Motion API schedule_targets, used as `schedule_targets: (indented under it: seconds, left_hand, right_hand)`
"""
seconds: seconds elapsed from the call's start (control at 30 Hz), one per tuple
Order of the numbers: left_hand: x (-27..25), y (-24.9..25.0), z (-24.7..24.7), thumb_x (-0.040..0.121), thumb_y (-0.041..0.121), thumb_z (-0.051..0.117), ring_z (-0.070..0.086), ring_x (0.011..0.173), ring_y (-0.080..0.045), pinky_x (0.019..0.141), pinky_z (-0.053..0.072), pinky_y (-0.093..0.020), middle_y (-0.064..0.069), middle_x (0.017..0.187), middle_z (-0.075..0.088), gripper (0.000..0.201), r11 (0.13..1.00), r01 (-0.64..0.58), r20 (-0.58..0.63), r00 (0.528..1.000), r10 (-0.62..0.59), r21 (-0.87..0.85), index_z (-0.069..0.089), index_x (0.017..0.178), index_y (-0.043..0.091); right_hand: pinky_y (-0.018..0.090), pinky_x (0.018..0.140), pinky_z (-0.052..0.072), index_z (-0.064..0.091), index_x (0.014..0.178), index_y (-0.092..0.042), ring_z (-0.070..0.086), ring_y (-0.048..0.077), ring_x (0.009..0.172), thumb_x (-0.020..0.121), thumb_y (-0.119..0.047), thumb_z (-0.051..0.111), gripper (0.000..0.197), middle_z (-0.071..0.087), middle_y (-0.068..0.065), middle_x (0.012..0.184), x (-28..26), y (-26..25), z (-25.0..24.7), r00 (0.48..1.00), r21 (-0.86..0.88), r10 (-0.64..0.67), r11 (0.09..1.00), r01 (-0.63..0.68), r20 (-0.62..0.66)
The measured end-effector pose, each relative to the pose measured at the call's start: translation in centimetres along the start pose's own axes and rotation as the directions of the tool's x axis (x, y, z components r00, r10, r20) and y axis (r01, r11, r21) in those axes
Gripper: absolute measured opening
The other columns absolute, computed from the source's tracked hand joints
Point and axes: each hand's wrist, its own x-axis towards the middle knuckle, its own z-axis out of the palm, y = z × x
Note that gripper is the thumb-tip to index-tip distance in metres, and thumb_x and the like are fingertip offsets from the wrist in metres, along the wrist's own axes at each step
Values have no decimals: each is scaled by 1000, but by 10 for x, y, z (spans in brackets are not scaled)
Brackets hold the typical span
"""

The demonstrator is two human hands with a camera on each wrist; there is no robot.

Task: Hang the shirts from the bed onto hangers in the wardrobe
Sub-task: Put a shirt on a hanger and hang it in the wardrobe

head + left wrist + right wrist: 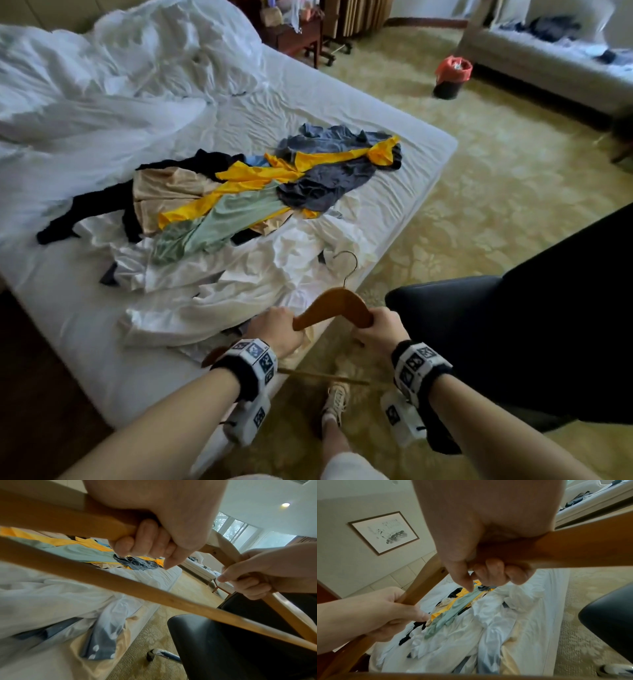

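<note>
Now, wooden hanger (337, 303) gripped between left hand (277, 329), right hand (380, 327)

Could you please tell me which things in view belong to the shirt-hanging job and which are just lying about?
Belongs to the job:
- wooden hanger, gripped by left hand and right hand
- pile of shirts on the bed

Just lying about:
- rumpled duvet
- black chair
- bin with red liner
- sofa
</note>
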Motion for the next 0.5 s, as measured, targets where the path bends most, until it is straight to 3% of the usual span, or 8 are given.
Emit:
schedule_targets:
  seconds: [0.1,0.27,0.4,0.5]
  left_hand:
    - [37,27,-10,86,39,56,59,63,-16,61,44,-26,7,67,57,16,1000,31,-15,999,-31,2,59,78,25]
    - [91,50,-18,88,45,55,62,68,-20,66,50,-29,3,72,62,28,997,77,15,997,-77,-4,66,80,20]
    - [132,46,-22,87,39,55,59,65,-19,62,44,-27,6,64,55,24,992,123,25,992,-123,14,62,76,20]
    - [168,43,-26,87,43,54,61,69,-22,64,47,-28,5,68,58,25,994,98,58,993,-102,56,65,80,21]
  right_hand:
    - [39,71,62,69,75,-23,71,17,69,82,-27,73,9,72,1,75,43,0,-33,998,33,19,999,-21,52]
    - [40,74,62,70,83,-20,70,18,72,80,-28,73,9,71,2,78,111,-3,-60,993,5,42,999,-43,113]
    - [34,76,60,69,101,-21,68,15,80,78,-25,78,25,69,-1,89,157,-12,-60,980,51,18,998,-28,196]
    - [26,65,56,68,97,-16,69,13,74,74,-29,84,31,71,0,84,191,-24,-64,965,102,31,993,-59,260]
